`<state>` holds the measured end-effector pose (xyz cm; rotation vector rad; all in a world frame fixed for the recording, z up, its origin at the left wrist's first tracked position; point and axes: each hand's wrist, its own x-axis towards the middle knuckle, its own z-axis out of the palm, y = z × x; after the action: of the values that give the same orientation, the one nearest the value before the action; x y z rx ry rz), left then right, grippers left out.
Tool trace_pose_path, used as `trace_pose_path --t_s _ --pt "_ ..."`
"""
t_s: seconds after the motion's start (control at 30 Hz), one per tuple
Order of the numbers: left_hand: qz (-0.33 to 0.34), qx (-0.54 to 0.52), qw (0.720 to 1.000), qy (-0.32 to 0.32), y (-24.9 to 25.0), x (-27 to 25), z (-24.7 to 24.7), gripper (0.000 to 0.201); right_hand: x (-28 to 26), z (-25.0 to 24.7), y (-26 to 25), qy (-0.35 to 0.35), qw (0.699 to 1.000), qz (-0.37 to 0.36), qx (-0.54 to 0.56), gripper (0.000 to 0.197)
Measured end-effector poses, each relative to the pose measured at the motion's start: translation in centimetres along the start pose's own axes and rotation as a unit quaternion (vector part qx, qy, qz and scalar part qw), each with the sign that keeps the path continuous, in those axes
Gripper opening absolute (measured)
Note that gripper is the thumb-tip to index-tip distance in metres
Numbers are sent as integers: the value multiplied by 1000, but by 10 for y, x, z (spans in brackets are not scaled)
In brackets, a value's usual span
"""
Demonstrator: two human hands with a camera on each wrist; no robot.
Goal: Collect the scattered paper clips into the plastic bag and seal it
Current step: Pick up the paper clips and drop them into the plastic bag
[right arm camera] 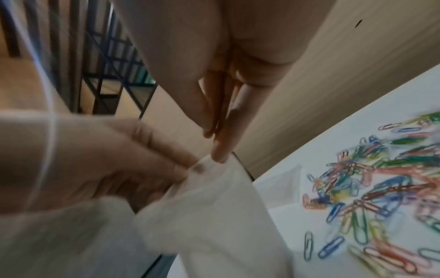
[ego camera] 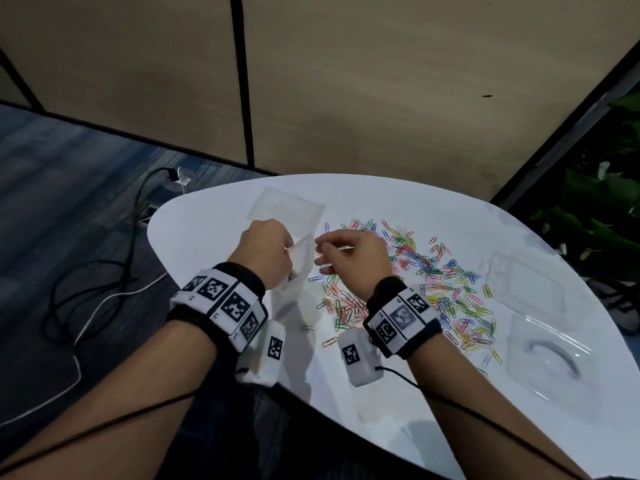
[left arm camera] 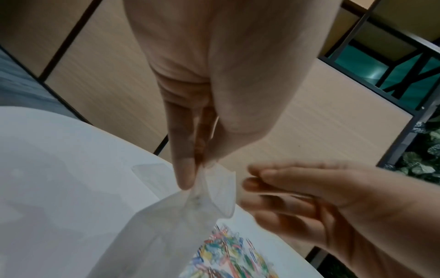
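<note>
A clear plastic bag hangs over the white table, its mouth at the top. My left hand pinches the bag's rim between thumb and forefinger. My right hand is just right of the mouth, fingers nearly straight and close together, one fingertip touching the rim. Whether it carries anything is too blurred to tell. Many coloured paper clips lie scattered on the table right of both hands.
A second clear bag lies flat at the table's far edge. Two clear plastic container parts sit at the right. Cables trail on the floor at left; a plant stands beyond the right edge.
</note>
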<state>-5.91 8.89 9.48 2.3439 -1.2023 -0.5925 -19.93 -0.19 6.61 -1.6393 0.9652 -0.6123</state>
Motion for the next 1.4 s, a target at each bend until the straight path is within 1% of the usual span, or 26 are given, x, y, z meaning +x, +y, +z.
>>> trace_pose_path --t_s 0.03,0.07,0.1,0.13,0.17,0.23,0.33,0.43,0.53,0.57,0.6,0.67,0.77,0.8,0.87,0.93,0.97,1.0,1.03,1.1,1.13,1.17,1.23,1.3,1.37,1.4 --pt "-8 -2 1000 8 -5 1 -4 33 6 -3 1 17 1000 2 0 19" --pt "-14 -6 1000 17 -10 2 -9 35 13 -4 7 20 999 2 -38 20" --pt "-19 -9 999 24 -15 3 -14 36 21 -3 15 -2 994 0 -112 22" --pt "-22 -10 999 30 -20 3 -19 37 27 2 25 -47 979 1 -198 25" --pt "-23 -9 999 34 -24 3 -22 37 34 11 35 -97 957 -1 -273 30" --pt "-22 -6 999 37 -28 2 -27 35 42 32 54 -195 906 -9 -376 41" --pt "-28 -8 999 45 -29 3 -29 34 38 55 83 -280 821 -44 -495 54" --pt "-30 -13 998 47 -29 8 -28 35 1 52 112 -298 756 -86 -577 73" --pt "-31 -14 999 39 -28 11 -26 36 -41 33 127 -296 703 -157 -627 71" --pt "-32 -11 999 33 -28 11 -25 35 -47 25 130 -287 686 -167 -647 68" --pt "-32 -8 999 27 -27 11 -24 34 -49 17 131 -280 678 -163 -660 63" --pt "-31 2 999 14 -26 9 -22 30 -49 6 131 -277 682 -132 -664 59" --pt "-29 6 1000 -3 -21 6 -18 30 -48 2 125 -285 707 -114 -637 75" --pt "-27 5 1000 -6 -18 5 -17 30 -47 4 122 -282 721 -114 -622 71" --pt "-24 4 1000 -11 -14 5 -15 31 -42 9 118 -262 751 -130 -592 49" --pt "-20 4 1000 -18 -12 4 -13 31 -32 8 116 -244 759 -130 -590 29" --pt "-17 4 1000 -22 -10 4 -13 31 -28 5 115 -232 765 -121 -588 24" --pt "-14 4 1000 -27 -9 4 -12 31 -22 0 114 -211 786 -105 -572 21" --pt "-12 2 999 -31 -9 4 -12 31 -17 -5 111 -179 819 -76 -540 21" --pt "-9 -3 999 -39 -7 3 -11 33 -11 -19 102 -87 897 1 -434 19" --pt "-6 -4 999 -42 -7 3 -10 33 -8 -27 98 -40 926 33 -375 17" --pt "-4 -3 999 -45 -6 3 -9 32 -6 -34 95 -2 945 70 -318 15" --pt "0 -2 999 -50 -5 3 -7 32 -3 -45 86 41 975 134 -172 15" --pt "0 -5 999 -54 -4 3 -7 33 -3 -47 66 57 987 149 34 18" --pt "1 -7 999 -54 -3 3 -8 34 -4 -40 41 45 964 124 231 21" --pt "0 -9 999 -53 -3 2 -8 34 -6 -33 29 30 949 116 292 22"
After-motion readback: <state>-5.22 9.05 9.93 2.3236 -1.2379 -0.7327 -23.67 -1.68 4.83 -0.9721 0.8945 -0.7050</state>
